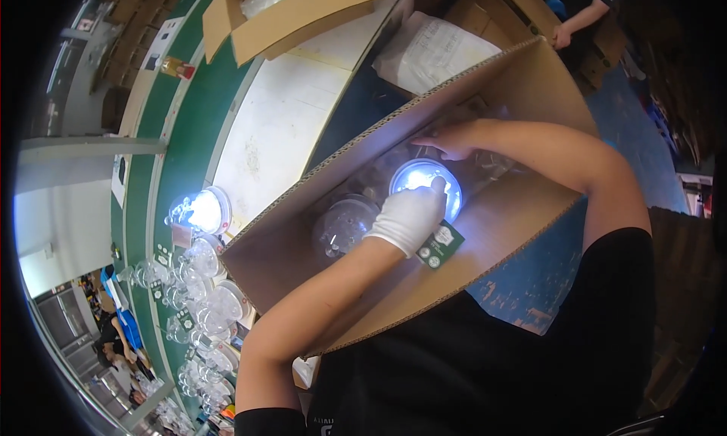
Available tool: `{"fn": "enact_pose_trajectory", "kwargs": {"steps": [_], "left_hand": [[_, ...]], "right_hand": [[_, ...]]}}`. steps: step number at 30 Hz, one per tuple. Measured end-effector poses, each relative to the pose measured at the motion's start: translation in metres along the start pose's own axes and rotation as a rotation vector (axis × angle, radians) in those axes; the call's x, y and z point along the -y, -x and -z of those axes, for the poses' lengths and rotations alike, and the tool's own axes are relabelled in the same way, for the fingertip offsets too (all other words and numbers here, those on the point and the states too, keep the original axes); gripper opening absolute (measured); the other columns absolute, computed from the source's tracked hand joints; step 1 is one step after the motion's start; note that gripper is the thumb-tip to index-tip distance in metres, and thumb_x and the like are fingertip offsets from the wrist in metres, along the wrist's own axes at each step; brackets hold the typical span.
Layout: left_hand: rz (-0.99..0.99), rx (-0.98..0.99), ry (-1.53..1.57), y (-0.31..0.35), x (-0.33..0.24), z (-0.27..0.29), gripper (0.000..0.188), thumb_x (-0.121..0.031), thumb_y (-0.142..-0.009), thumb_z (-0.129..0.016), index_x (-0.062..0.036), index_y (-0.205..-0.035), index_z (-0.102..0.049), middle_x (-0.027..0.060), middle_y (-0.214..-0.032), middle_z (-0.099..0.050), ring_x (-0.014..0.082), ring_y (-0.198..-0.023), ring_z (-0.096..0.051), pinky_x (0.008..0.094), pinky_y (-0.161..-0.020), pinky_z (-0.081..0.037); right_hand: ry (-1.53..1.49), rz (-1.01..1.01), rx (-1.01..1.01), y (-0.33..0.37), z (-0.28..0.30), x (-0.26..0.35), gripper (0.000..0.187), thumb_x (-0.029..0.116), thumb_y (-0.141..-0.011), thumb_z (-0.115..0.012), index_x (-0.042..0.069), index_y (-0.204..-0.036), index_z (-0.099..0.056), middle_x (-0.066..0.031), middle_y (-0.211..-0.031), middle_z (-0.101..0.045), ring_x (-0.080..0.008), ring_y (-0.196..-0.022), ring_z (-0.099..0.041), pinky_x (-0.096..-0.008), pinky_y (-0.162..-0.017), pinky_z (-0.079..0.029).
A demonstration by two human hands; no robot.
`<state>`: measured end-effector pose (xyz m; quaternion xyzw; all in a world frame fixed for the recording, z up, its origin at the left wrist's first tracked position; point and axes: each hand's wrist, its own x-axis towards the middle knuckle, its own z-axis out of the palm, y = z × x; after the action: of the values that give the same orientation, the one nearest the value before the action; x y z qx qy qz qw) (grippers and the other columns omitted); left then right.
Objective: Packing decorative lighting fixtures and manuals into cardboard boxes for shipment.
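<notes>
A deep cardboard box (515,232) stands tilted in front of me, with both my arms reaching in. My left hand (413,213), in a white glove, grips a round lamp (428,180) that glows bluish white. A green printed card (441,247) hangs beside that hand. Bare and just beyond the lamp, my right hand (450,141) has its index finger stretched toward clear plastic pieces; its other fingers are partly hidden. An unlit clear dome (344,225) lies in the box to the left of the glove, and more clear domes sit along the far wall.
On the green-edged workbench at left are another lit lamp (204,210) and several unlit clear domes (216,307). An open carton (303,20) sits at the bench's far end, near a white plastic-wrapped package (439,54). Another person's hand (561,36) is by the box's far corner.
</notes>
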<state>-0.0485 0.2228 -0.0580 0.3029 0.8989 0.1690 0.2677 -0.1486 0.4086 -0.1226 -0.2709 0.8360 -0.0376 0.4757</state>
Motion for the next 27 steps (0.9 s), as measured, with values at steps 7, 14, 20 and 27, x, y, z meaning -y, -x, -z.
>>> {"fn": "enact_pose_trajectory", "kwargs": {"steps": [7, 14, 20, 27], "left_hand": [[0.054, -0.057, 0.011, 0.005, 0.012, 0.013, 0.028, -0.023, -0.088, -0.064, -0.0026, -0.103, -0.051, 0.0229, -0.079, -0.068, 0.0422, -0.074, -0.068, 0.0510, -0.067, -0.055], [-0.002, -0.021, -0.036, -0.008, 0.013, 0.014, 0.031, -0.022, -0.087, -0.066, -0.0027, -0.107, -0.051, 0.0219, -0.082, -0.068, 0.0410, -0.075, -0.068, 0.0501, -0.068, -0.055], [0.031, -0.009, -0.077, -0.017, 0.015, 0.003, 0.032, -0.024, -0.087, -0.067, -0.0032, -0.106, -0.052, 0.0209, -0.081, -0.069, 0.0402, -0.076, -0.068, 0.0497, -0.068, -0.056], [-0.037, -0.084, -0.102, -0.028, 0.028, -0.012, 0.028, -0.026, -0.092, -0.063, -0.0039, -0.105, -0.051, 0.0196, -0.077, -0.067, 0.0401, -0.071, -0.068, 0.0498, -0.064, -0.056]], "right_hand": [[0.185, 0.027, 0.028, -0.027, -0.028, -0.041, 0.066, 0.024, -0.091, -0.065, 0.010, -0.150, -0.040, -0.0179, -0.152, -0.040, -0.0355, -0.138, -0.042, -0.0438, -0.114, -0.038], [0.180, 0.012, 0.152, -0.027, -0.036, -0.043, 0.069, 0.031, -0.092, -0.066, 0.011, -0.151, -0.036, -0.0163, -0.161, -0.027, -0.0357, -0.145, -0.033, -0.0451, -0.117, -0.033], [0.163, -0.005, 0.183, -0.020, -0.035, -0.040, 0.074, 0.033, -0.090, -0.067, 0.013, -0.153, -0.034, -0.0130, -0.160, -0.030, -0.0359, -0.143, -0.036, -0.0455, -0.116, -0.034], [0.146, 0.058, 0.157, -0.025, -0.039, -0.044, 0.076, 0.034, -0.089, -0.069, 0.013, -0.153, -0.034, -0.0127, -0.156, -0.036, -0.0340, -0.141, -0.039, -0.0441, -0.116, -0.035]]}}
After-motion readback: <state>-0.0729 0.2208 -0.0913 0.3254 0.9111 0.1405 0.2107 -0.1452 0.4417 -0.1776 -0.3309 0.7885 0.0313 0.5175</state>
